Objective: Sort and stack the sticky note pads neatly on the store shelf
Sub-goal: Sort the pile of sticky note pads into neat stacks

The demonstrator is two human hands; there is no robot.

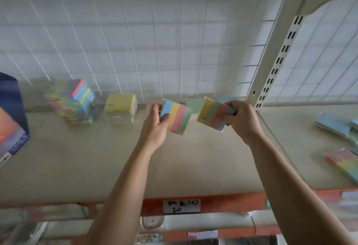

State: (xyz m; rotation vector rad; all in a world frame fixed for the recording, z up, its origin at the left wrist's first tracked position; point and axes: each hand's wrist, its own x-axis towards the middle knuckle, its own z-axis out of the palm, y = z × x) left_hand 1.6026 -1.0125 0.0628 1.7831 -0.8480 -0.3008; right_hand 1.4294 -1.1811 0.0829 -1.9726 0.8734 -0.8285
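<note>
Two striped pads are held side by side above the shelf (77, 157), probably for comparing: left pad (177, 117) clamped in the left hand (155, 126), right pad (214, 114) in the right hand (242, 120), stacks (73, 102) left of both grips.

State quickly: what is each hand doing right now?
Left hand grips a blue, yellow, pink and green striped sticky-note pad.
Right hand grips a yellow, green, pink and blue striped pad.
</note>
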